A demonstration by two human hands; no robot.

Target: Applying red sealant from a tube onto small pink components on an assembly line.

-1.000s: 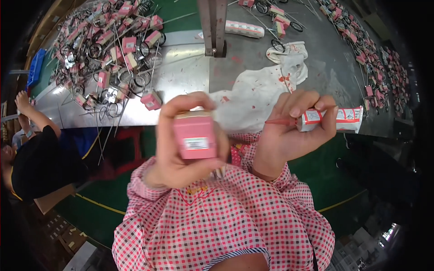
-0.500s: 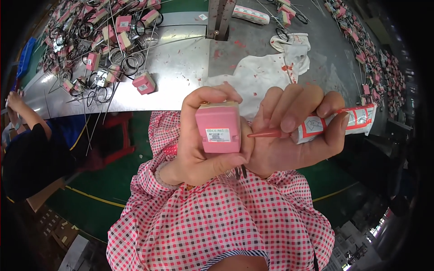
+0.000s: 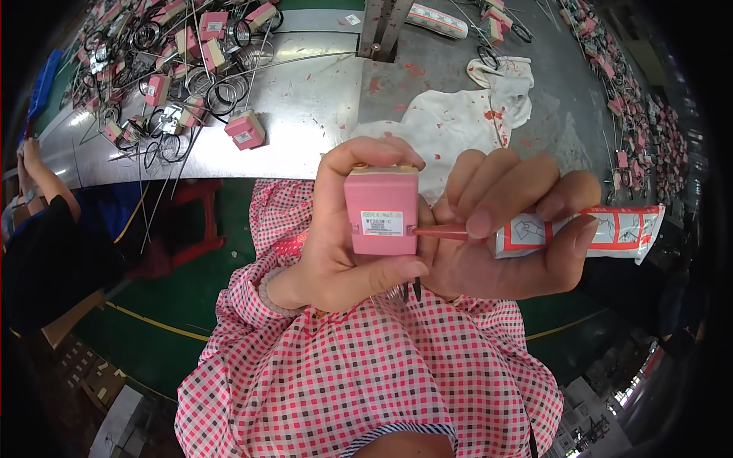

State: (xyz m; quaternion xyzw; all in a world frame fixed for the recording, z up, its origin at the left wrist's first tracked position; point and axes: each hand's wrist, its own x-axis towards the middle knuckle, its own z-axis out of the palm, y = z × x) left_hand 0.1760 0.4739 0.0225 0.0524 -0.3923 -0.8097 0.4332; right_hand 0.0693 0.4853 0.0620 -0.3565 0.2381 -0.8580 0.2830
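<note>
Between the thumb and fingers of my left hand (image 3: 324, 229) is a small pink box-shaped device (image 3: 382, 195) with a white label on its front and a cream back part. Dark wire ends and a thin coil show below it. My right hand (image 3: 527, 206) is closed around a white and red tube (image 3: 611, 231), its red pointed nozzle (image 3: 443, 231) aimed left. The nozzle's tip meets the right side of the pink front, by a small notch beside the label. Part of the tube is covered by my fingers.
A heap of similar pink devices with coiled wires (image 3: 206, 84) covers the table's far left; more lie along the right. A stained white cloth (image 3: 450, 114) and another tube (image 3: 437, 20) lie beyond my hands, near a metal post (image 3: 382, 27). Another person's hand (image 3: 32, 160) shows at left.
The nozzle tip has come from just off the device's right edge onto its front beside the label. Both hands have shifted slightly right in the picture.
</note>
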